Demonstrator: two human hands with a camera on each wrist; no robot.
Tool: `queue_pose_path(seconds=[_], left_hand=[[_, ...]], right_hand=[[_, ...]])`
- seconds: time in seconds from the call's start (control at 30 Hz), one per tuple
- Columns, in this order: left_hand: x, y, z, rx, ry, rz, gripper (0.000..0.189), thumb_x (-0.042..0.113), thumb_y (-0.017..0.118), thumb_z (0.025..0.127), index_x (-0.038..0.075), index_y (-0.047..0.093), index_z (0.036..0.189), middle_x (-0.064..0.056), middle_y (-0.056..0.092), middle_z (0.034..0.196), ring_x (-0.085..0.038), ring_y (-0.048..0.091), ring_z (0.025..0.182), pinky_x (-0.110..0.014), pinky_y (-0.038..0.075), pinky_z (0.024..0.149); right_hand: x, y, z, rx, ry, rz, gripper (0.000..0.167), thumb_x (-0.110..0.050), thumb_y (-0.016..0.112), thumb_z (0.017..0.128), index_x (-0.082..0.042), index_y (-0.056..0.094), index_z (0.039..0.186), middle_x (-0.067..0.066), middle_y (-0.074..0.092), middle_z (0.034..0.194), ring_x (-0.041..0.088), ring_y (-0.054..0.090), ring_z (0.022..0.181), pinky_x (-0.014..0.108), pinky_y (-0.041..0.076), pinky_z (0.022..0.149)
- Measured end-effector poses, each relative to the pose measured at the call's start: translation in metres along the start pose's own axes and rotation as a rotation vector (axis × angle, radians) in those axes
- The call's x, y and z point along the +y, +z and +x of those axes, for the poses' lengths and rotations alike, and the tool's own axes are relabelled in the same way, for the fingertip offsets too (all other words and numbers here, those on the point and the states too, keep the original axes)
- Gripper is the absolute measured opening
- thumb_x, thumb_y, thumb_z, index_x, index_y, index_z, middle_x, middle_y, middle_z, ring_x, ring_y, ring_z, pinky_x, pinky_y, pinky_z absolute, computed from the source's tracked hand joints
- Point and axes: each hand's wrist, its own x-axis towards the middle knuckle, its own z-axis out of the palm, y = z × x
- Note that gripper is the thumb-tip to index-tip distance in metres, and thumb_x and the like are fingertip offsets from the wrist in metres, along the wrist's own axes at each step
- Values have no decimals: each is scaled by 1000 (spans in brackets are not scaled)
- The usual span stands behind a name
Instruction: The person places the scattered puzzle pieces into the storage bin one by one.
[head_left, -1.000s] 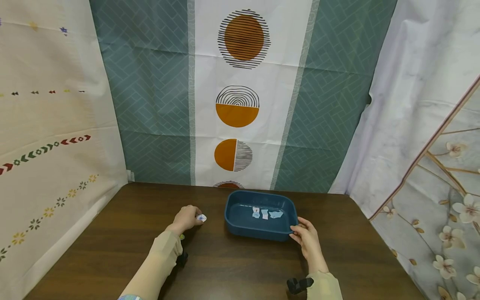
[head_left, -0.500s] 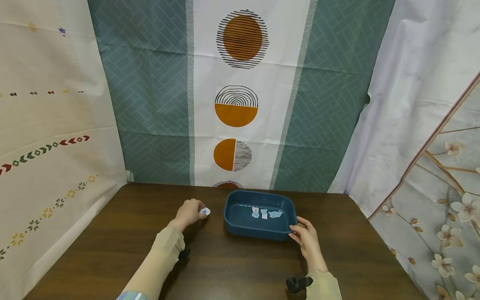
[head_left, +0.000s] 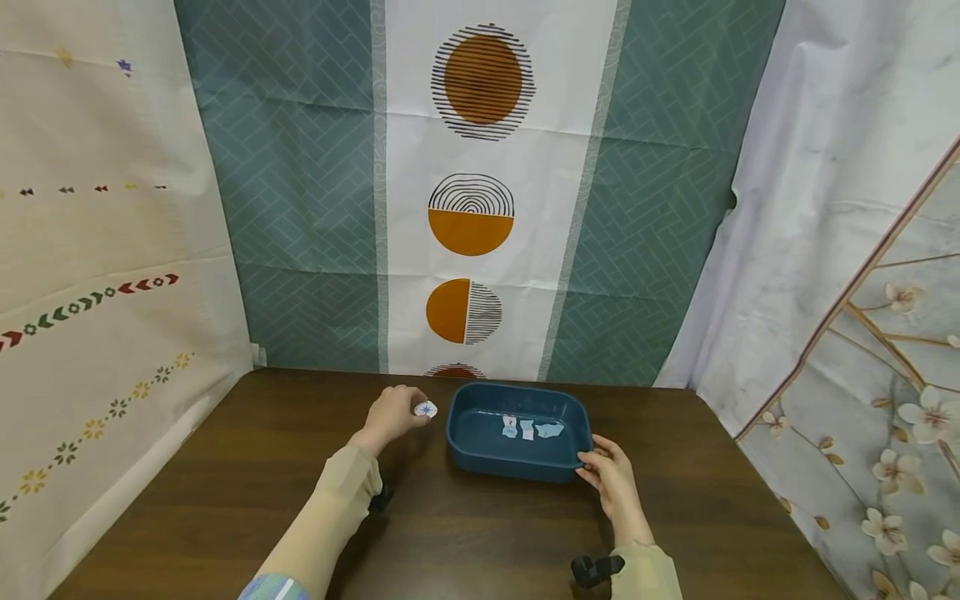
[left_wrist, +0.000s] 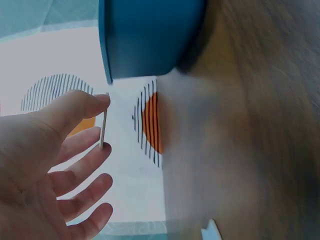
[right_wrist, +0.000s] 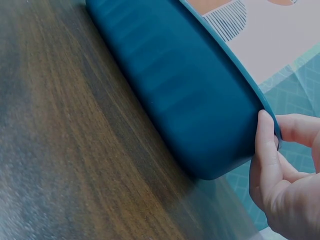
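Observation:
My left hand point(head_left: 392, 414) pinches a small flat piece point(head_left: 426, 409), white with a blue star-like pattern, just left of a blue plastic basin point(head_left: 517, 468). In the left wrist view the piece point(left_wrist: 104, 122) is edge-on and thin, between the thumb and a fingertip; the other fingers are spread. My right hand point(head_left: 611, 479) grips the basin's right front corner, thumb and fingers over the rim, as the right wrist view of the hand point(right_wrist: 285, 165) also shows. Three small light-blue and white pieces point(head_left: 527, 429) lie on the basin's floor.
Another pale pointed piece point(left_wrist: 211, 231) lies on the table at the lower edge of the left wrist view. The brown wooden table point(head_left: 465, 533) ends at a patterned curtain point(head_left: 315, 208) behind the basin. More cloth hangs at both sides.
My left hand has moved right and away from me with the patterned piece, closer to the basin. My right hand keeps its grip on the rim; the basin has not visibly moved.

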Motion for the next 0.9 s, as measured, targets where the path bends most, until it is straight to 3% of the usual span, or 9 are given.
queue_pose_path(seconds=[0.3,0.6,0.9], left_hand=[[26,5,15,43,51,23,32,22,81,78,5,73,103,-8,69,95,-24,58,87,-39,52,77],[55,15,26,-2,75,19,32,23,81,80,5,72,105,-8,68,98,-23,57,90,-38,53,79],[73,35,33,-26,114,-5,30,19,81,80,3,72,104,-11,67,101,-26,54,94,-41,51,84]], right_hand=[[1,-2,2,-3,1,5,59,4,57,92,7,30,144,-5,47,82,4,50,66,16,54,64],[-1,-1,-1,4,-4,2,56,3,57,92,7,32,142,-4,46,85,5,49,66,16,54,64],[1,0,-1,8,-8,8,56,4,58,90,8,34,141,-3,46,83,5,49,65,16,54,63]])
